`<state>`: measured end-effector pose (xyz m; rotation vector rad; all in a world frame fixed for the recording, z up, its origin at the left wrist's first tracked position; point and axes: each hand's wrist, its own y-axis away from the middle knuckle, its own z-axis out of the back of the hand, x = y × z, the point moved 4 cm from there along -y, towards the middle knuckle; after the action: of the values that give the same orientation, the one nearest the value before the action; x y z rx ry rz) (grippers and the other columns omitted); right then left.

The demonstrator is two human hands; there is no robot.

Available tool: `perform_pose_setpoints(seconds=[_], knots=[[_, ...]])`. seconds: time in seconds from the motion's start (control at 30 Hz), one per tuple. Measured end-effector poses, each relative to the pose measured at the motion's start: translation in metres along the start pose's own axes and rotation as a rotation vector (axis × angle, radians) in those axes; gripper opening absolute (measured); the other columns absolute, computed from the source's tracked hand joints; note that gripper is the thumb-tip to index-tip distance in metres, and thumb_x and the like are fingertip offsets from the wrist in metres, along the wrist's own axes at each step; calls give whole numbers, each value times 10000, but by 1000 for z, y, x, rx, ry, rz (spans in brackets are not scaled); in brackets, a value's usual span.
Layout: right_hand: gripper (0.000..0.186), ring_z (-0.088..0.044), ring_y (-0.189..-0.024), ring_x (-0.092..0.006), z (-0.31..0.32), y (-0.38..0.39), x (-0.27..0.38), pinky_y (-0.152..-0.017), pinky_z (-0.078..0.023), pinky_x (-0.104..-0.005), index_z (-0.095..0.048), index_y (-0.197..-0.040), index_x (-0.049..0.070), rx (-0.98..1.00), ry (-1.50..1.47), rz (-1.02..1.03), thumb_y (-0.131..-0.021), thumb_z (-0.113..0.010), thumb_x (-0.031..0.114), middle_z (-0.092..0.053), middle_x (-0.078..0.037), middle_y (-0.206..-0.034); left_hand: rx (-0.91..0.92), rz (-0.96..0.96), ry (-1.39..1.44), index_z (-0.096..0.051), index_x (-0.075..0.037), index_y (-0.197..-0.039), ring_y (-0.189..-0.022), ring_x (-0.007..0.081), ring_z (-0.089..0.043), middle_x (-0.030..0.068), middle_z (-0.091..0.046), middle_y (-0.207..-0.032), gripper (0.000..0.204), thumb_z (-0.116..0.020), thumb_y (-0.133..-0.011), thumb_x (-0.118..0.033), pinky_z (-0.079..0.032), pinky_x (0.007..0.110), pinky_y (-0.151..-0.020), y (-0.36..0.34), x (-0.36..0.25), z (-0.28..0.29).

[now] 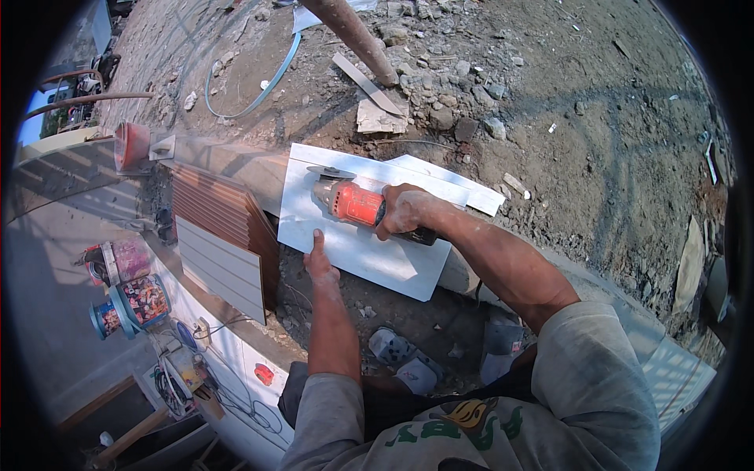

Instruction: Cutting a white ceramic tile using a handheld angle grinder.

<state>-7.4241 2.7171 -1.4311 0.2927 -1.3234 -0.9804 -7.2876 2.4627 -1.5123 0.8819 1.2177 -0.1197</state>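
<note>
A white tile (412, 275) lies over a ledge, with a second white piece (491, 200) under its back edge. My right hand (397, 208) is wrapped round a red cordless angle grinder (353, 205), whose disc (330, 172) is over the upper left part of the tile. My left hand (320, 259) grips the tile's front edge, thumb on top and the other fingers hidden beneath.
Stacked reddish panels and a striped tile (220, 267) lean left of the white tile. Buckets (141, 302), a red tub (132, 145), cables and tools are at the left. A rusty pole (361, 47), rubble and a blue hose (259, 98) lie beyond.
</note>
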Motion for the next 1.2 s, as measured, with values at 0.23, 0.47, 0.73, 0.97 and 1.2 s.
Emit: perform_pose_setpoints(seconds=[0.23, 0.47, 0.73, 0.97, 1.2], knots=[[720, -659, -916, -332, 0, 0, -1, -804, -521, -391, -573, -1142, -39, 14, 9, -6, -577, -761, 365, -674, -224, -983, 17, -3, 7, -501, 17, -1287, -1042, 249, -611, 123, -593, -1212, 505, -692, -889, -228, -509, 411, -908, 1, 0, -2], [697, -657, -922, -330, -1, 1, -1, -805, -520, -391, -575, -1133, -31, 1, 1, -7, -586, -770, 356, -673, -216, -984, 3, -3, 27, -514, 6, -1277, -1070, 277, -590, 130, -578, -1234, 549, -744, -839, -231, -493, 440, -910, -4, 1, 3], [705, -658, -918, -328, 0, 8, -4, -805, -521, -386, -576, -1142, -33, 12, 5, -18, -591, -775, 358, -673, -218, -993, -9, 5, 31, -522, 11, -1259, -1027, 247, -613, 117, -603, -1188, 497, -722, -865, -214, -506, 421, -913, 1, -1, -1], [708, -659, -915, -328, -1, 8, -9, -810, -522, -386, -580, -1136, -35, 19, 11, -7, -585, -775, 365, -671, -222, -995, -19, 3, 16, -517, 12, -1264, -1032, 251, -608, 115, -599, -1192, 510, -724, -864, -228, -505, 425, -912, 1, -1, -1], [704, -657, -918, -332, -1, 14, -13, -815, -519, -386, -582, -1134, -35, -17, 0, 14, -585, -775, 361, -670, -225, -993, -51, 13, 2, -516, 27, -1265, -1059, 269, -593, 134, -586, -1217, 541, -741, -841, -224, -501, 429, -908, 2, 2, -1]])
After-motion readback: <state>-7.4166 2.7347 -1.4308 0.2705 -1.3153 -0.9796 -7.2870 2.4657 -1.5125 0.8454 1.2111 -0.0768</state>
